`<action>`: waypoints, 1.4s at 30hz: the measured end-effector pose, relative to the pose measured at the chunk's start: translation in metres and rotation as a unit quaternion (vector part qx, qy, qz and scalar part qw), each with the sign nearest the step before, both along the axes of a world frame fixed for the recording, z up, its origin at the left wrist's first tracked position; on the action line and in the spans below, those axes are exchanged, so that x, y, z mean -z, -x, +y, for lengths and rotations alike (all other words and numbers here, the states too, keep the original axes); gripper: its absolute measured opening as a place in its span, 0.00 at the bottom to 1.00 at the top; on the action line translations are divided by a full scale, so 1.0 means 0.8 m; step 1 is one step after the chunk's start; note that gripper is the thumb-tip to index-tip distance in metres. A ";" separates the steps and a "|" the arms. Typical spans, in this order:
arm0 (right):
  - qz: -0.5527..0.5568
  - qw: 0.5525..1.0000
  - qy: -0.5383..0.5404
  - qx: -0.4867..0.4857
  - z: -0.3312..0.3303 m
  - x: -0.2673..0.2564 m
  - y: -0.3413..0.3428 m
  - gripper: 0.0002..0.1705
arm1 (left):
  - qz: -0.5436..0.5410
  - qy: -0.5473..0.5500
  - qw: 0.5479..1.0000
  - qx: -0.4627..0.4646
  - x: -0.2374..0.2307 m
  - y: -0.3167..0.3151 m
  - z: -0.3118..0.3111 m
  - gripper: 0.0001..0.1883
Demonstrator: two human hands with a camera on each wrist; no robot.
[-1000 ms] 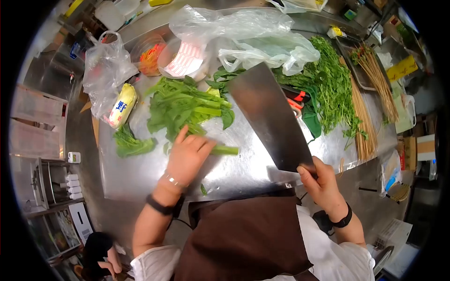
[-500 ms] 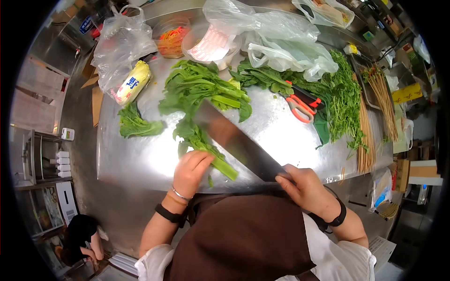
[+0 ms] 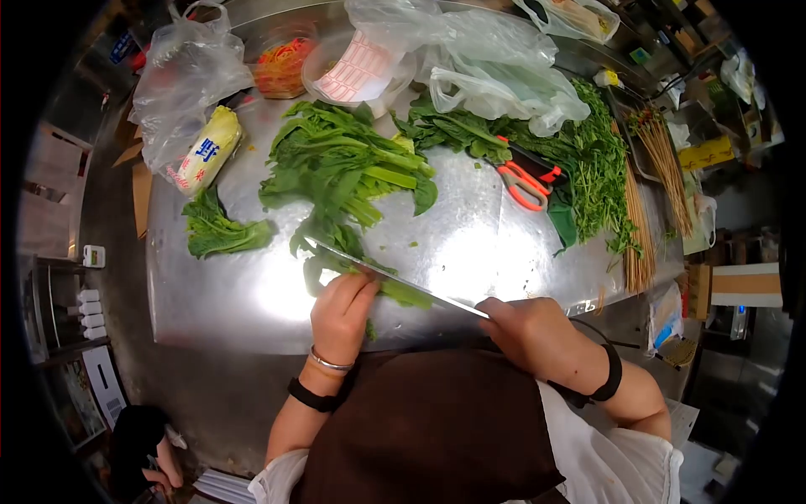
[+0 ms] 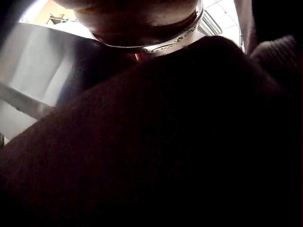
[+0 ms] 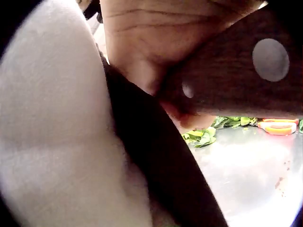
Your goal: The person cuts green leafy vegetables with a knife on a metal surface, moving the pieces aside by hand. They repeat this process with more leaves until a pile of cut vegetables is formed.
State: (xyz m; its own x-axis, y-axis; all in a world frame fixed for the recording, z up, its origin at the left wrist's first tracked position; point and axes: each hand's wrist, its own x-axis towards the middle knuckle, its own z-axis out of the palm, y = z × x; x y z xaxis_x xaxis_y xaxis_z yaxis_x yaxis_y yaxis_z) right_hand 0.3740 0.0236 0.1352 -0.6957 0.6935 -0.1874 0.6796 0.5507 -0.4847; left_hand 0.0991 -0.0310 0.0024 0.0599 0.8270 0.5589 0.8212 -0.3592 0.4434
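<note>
In the head view, I see bare worktop (image 3: 227, 302) to the left of my left hand (image 3: 342, 315) and between the cleaver (image 3: 395, 275) and the orange-handled scissors (image 3: 522, 186); the near edge runs just beside the apron. My left hand pinches a green leafy stalk (image 3: 403, 294) near that edge, leaves pointing far, pale stem right. My right hand (image 3: 533, 332) grips the cleaver, its thin edge slanting across the stalk. The left wrist view is mostly dark cloth (image 4: 142, 142). The right wrist view shows the riveted brown handle (image 5: 236, 71) against my palm.
</note>
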 end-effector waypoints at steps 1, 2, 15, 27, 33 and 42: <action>0.003 1.000 -0.003 -0.007 0.004 -0.001 0.003 0.09 | 0.000 -0.001 1.000 -0.001 0.001 0.000 0.000 0.13; 0.007 1.000 -0.006 -0.015 0.006 -0.002 0.005 0.08 | 0.001 -0.001 1.000 -0.003 0.002 0.000 -0.001 0.13; -0.025 0.999 -0.017 -0.035 0.008 0.011 0.013 0.06 | 0.003 0.004 1.000 -0.005 0.006 -0.002 0.002 0.12; -0.089 0.990 0.003 -0.107 0.034 0.004 0.009 0.16 | -0.015 0.017 1.000 -0.008 0.011 -0.002 0.007 0.13; -0.087 0.987 0.029 -0.133 0.050 -0.007 0.016 0.17 | -0.027 0.025 0.999 -0.010 0.010 -0.003 0.008 0.11; -0.076 0.988 0.037 -0.132 0.050 0.002 0.010 0.19 | -0.027 0.021 0.999 -0.013 0.006 -0.005 0.010 0.10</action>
State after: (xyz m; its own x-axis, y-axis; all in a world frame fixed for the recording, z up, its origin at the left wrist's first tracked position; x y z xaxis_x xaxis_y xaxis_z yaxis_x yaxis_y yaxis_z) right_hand 0.3657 0.0639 0.1337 -0.8101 0.4726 -0.3470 0.5854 0.6846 -0.4342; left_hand 0.1029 -0.0231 -0.0028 0.0089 0.8504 0.5261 0.8049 -0.3183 0.5008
